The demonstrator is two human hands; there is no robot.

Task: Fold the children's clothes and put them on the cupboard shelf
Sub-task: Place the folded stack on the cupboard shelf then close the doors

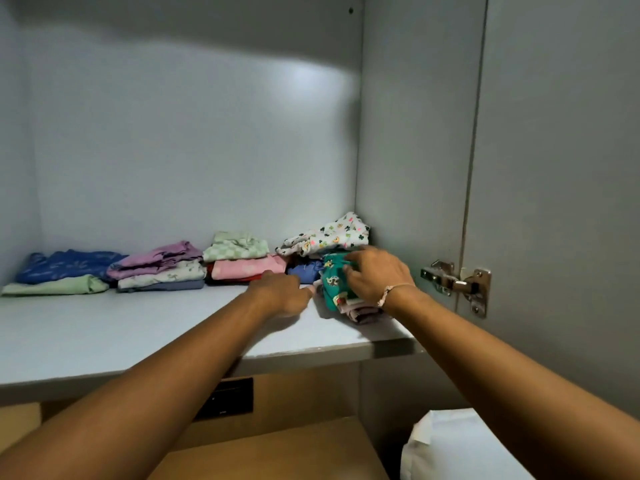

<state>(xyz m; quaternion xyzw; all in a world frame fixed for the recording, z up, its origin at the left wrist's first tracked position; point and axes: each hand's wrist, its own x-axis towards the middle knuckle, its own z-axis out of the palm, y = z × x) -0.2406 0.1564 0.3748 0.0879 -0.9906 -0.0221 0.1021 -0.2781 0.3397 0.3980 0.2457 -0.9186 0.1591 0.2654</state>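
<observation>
Both arms are stretched into the cupboard, over the pale grey shelf (104,327). A folded green printed garment (333,282) is gripped by the right hand (375,275) — fingers curled over its top edge, a thin bracelet (393,292) seen on that wrist. The green piece sits on top of a small pinkish folded bundle (360,311), near the shelf's front edge and close to the cupboard's right wall.

The left hand (282,294) is laid low on the shelf just left of the green garment, fingers loosely curled and pointed toward it; nothing is seen gripped in it, though whether the fingertips touch the fabric can't be told.

Right behind the green garment, a white clover-print piece (329,237) is stacked over a blue one (304,271). Further left of it, a row of folded piles is lined up along the back of the shelf: a green checked top (235,249) over a pink piece (246,268), then a purple garment (159,258) over a pale floral one (162,275), then a dark blue printed item (65,265) over a light green one (55,287) at the far left.

A metal door hinge (457,284) is mounted just right of the green garment — on the open cupboard door.
</observation>
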